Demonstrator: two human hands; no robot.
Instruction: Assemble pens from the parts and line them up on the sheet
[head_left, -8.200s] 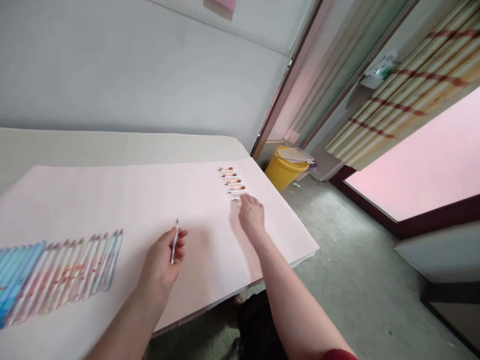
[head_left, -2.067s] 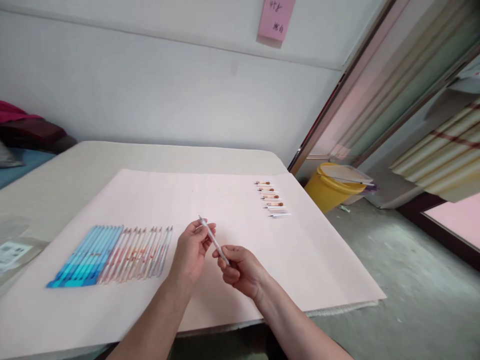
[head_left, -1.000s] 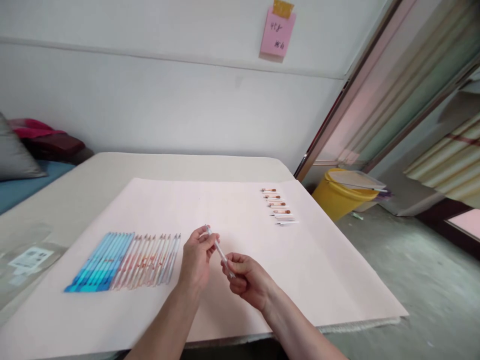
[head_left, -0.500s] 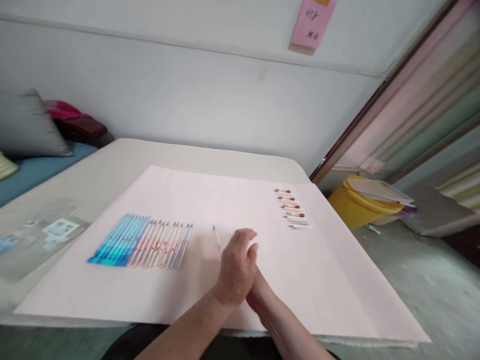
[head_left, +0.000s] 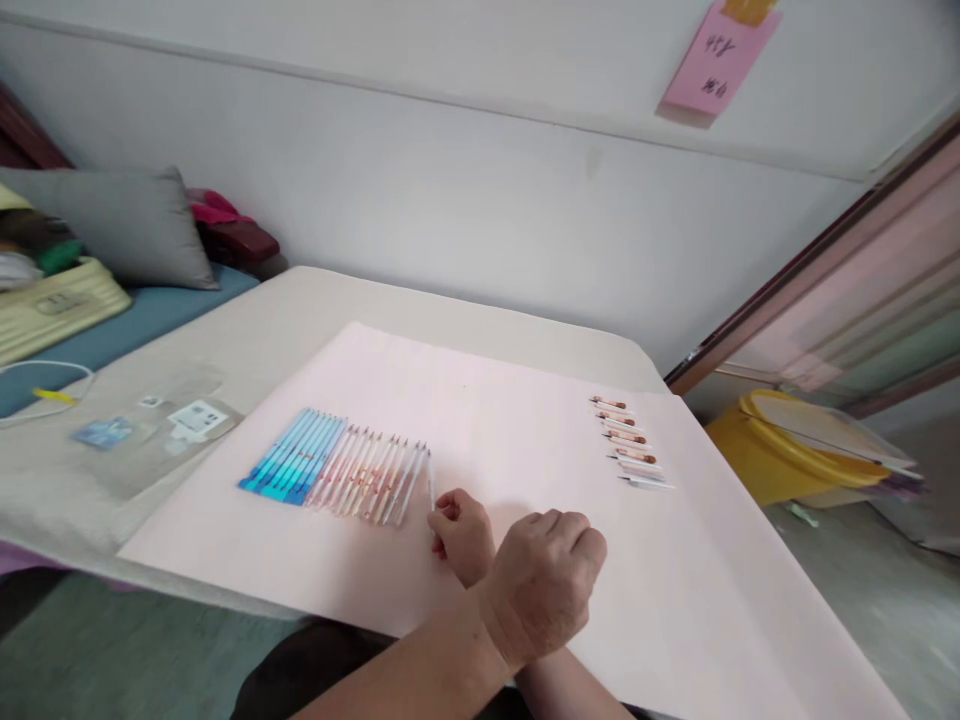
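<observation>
My right hand (head_left: 461, 535) reaches left under my left forearm. Its fingers are pinched on the lower end of a slim white pen (head_left: 431, 485), whose dark tip points away from me. Immediately left of that pen lies a row of pens, blue ones (head_left: 296, 455) at the far side, then pale ones with reddish patterns (head_left: 356, 470). Crossed over the right wrist, my left hand (head_left: 547, 575) is closed with its back facing up. Its curled fingers hide whatever it holds, if anything.
A pale pink sheet (head_left: 720, 600) covers much of the table (head_left: 315, 295). Several short pens (head_left: 626, 440) lie at its right. Clear plastic packaging (head_left: 176, 420) rests on the left. A yellow bin (head_left: 772, 450) stands on the floor to the right; a grey cushion (head_left: 150, 230) is at left.
My left hand has moved right and now crosses over my right arm. My right hand has come out leftward and gripped the single white pen, which now lies closer to the row. The view has shifted left.
</observation>
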